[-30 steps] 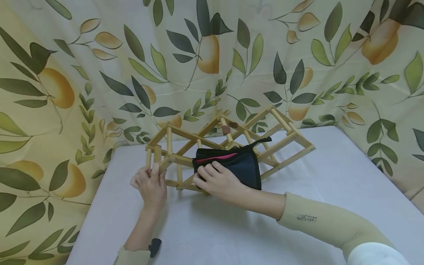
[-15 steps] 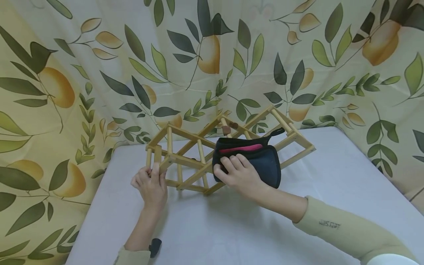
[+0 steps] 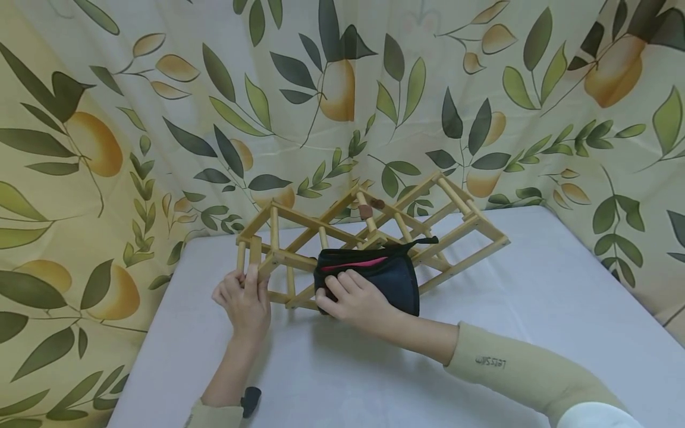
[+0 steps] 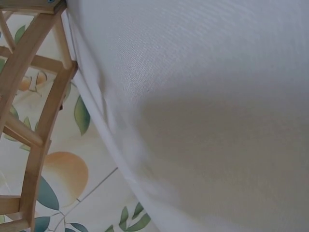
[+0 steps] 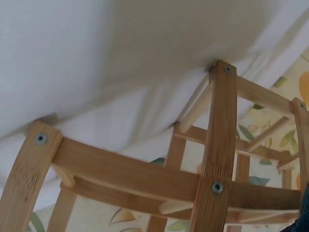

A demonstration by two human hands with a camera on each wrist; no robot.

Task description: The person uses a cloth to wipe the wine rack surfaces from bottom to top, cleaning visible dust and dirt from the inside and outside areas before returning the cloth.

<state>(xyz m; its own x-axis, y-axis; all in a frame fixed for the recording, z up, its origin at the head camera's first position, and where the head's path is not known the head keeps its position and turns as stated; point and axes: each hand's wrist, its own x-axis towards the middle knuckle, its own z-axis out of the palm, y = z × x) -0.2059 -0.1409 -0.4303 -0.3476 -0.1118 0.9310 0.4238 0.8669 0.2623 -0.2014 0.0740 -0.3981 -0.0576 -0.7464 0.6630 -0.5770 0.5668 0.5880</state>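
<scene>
A folding wooden rack point(image 3: 299, 260) of crossed slats and round dowels stands across the white-covered table. My left hand point(image 3: 243, 300) holds the rack's left end post. In front of the rack's middle, my right hand point(image 3: 358, 300) grips a dark blue pouch point(image 3: 398, 282) with black trim, a pink strip along its opening and a black strap end at upper right. The pouch hides part of the rack behind it. Neither hand shows in its wrist view. In the right wrist view the rack's screwed slats point(image 5: 217, 145) are close, and a bit of dark blue fabric point(image 5: 304, 212) shows at the edge.
Brown wraps point(image 3: 365, 211) sit on a dowel at the rack's middle. A patterned curtain point(image 3: 342, 89) hangs behind the table point(image 3: 342, 380). A small black object point(image 3: 250, 401) is beside my left wrist.
My right hand carried the pouch rightward along the rack, then back left and slightly lower, near where it was a second ago. My left hand and the rack have stayed put.
</scene>
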